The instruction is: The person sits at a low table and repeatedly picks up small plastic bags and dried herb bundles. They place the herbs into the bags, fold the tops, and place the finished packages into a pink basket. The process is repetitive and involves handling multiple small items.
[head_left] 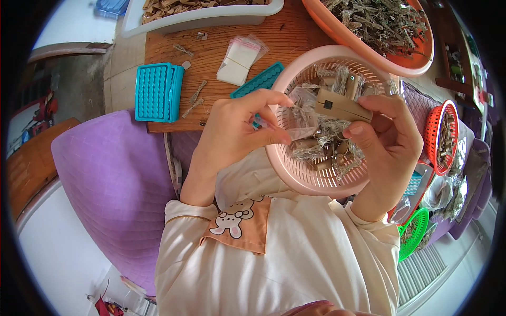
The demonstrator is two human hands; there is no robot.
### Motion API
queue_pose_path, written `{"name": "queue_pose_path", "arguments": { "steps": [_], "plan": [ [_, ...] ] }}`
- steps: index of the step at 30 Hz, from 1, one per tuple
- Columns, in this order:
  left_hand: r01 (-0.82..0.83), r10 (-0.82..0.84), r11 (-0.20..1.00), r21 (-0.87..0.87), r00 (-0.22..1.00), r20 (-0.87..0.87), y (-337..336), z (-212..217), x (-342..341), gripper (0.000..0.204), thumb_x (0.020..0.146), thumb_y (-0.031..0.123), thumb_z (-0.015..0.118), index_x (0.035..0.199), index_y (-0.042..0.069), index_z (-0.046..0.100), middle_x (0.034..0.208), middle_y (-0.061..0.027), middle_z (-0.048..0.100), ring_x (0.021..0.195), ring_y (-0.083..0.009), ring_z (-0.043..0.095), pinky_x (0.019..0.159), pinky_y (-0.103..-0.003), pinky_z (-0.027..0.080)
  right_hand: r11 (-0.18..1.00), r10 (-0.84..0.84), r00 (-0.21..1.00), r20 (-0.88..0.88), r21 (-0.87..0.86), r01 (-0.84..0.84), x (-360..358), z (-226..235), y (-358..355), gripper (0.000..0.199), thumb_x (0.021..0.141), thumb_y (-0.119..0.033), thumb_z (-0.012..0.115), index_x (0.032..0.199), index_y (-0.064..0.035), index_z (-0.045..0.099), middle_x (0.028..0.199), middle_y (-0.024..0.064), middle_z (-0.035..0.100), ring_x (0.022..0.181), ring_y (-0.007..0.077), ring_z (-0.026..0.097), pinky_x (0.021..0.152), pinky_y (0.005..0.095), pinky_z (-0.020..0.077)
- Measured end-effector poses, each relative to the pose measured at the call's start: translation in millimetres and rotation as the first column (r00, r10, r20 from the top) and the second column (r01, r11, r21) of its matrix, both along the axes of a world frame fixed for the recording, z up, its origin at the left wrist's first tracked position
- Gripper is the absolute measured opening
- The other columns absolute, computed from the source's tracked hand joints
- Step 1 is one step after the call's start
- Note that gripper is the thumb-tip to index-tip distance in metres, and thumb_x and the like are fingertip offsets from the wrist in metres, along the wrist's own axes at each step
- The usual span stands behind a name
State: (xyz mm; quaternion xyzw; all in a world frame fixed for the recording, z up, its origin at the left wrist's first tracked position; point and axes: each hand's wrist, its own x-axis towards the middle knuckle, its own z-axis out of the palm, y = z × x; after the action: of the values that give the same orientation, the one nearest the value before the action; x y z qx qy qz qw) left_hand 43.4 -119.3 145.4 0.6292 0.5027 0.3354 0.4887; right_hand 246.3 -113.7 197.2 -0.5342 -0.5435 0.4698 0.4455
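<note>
Holding a tan block (343, 105) above a pink basket (285, 171), I grip it between the thumb and fingers of my right hand (389, 136), the dark square opening in its face turned toward my left. My left hand (232, 124) curls around a clear plastic bag (304, 111), thumb and forefinger spread along it, the bag's film reaching close to the near end of the block. Below both hands, the basket carries a jumble of more tan pieces and crinkled clear packets.

Across the wooden counter (295, 32) to my left sit a stack of teal trays (154, 94) and a sheaf of flat clear bags (239, 63), with a second teal tray (262, 80) lying just beside the basket. A white tub (211, 22) of tan pieces stands at the far edge, and an orange basin (337, 32) heaped with wrapped dried matter rises beyond the basket. Off to my right, a red basket (433, 137) and a green basket (425, 223) hold further contents; purple quilted fabric (113, 184) drapes the left.
</note>
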Motion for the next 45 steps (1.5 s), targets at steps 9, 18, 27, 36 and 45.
{"name": "queue_pose_path", "arguments": {
  "steps": [9, 18, 27, 36, 45],
  "plan": [
    [-0.037, 0.097, 0.923, 0.383, 0.986, -0.138, -7, -1, 7, 0.040, 0.055, 0.009, 0.077, 0.091, 0.005, 0.060, 0.060, -0.0058, 0.062, 0.054, -0.0128, 0.060, 0.047, -0.022, 0.043, 0.995, 0.009, 0.986, 0.164, -0.098, 0.007, 0, 2, 1, 0.019, 0.067, 0.006, 0.066, 0.084, 0.0042, 0.057, 0.078, 0.0047, 0.056, 0.062, 0.0081, 0.057, 0.053, 0.0184, 0.0450],
    [-0.002, 0.103, 0.892, 0.452, 0.975, -0.199, -7, 5, 6, 0.037, 0.061, 0.019, 0.072, 0.093, 0.007, 0.059, 0.065, -0.0021, 0.062, 0.056, -0.0147, 0.059, 0.049, -0.025, 0.045, 0.980, -0.054, 0.998, 0.024, -0.189, 0.058, -2, 11, 2, 0.018, 0.071, 0.005, 0.064, 0.086, 0.0042, 0.055, 0.076, 0.0026, 0.057, 0.065, 0.0055, 0.054, 0.057, 0.0179, 0.0441],
    [0.019, 0.080, 0.891, 0.454, 0.977, -0.199, -5, 5, 11, 0.041, 0.054, 0.014, 0.076, 0.091, 0.005, 0.061, 0.066, -0.0070, 0.062, 0.056, -0.0176, 0.059, 0.048, -0.027, 0.044, 0.967, 0.200, 0.968, 0.150, -0.190, -0.170, -2, 1, 11, 0.016, 0.071, 0.002, 0.062, 0.086, 0.0041, 0.059, 0.074, 0.0061, 0.056, 0.062, 0.0089, 0.056, 0.055, 0.0203, 0.0448],
    [0.044, -0.009, 0.973, 0.228, 0.988, -0.152, -6, 3, 14, 0.040, 0.057, 0.014, 0.076, 0.093, 0.002, 0.063, 0.080, -0.0100, 0.064, 0.060, -0.0167, 0.060, 0.050, -0.026, 0.045, 0.906, 0.418, 0.873, 0.251, -0.179, -0.383, 1, -9, 28, 0.020, 0.068, -0.004, 0.065, 0.087, 0.0006, 0.061, 0.073, 0.0091, 0.057, 0.059, 0.0172, 0.058, 0.054, 0.0267, 0.0454],
    [0.141, -0.138, 0.956, -0.257, 0.990, 0.027, -2, 10, 14, 0.036, 0.064, 0.022, 0.073, 0.092, 0.002, 0.062, 0.071, -0.0096, 0.062, 0.058, -0.0134, 0.057, 0.055, -0.025, 0.044, 0.766, 0.642, 0.730, 0.236, -0.241, -0.596, -3, -2, 45, 0.020, 0.066, 0.000, 0.068, 0.083, 0.0029, 0.058, 0.073, 0.0049, 0.060, 0.061, 0.0101, 0.057, 0.057, 0.0218, 0.0461]
  ]
}}
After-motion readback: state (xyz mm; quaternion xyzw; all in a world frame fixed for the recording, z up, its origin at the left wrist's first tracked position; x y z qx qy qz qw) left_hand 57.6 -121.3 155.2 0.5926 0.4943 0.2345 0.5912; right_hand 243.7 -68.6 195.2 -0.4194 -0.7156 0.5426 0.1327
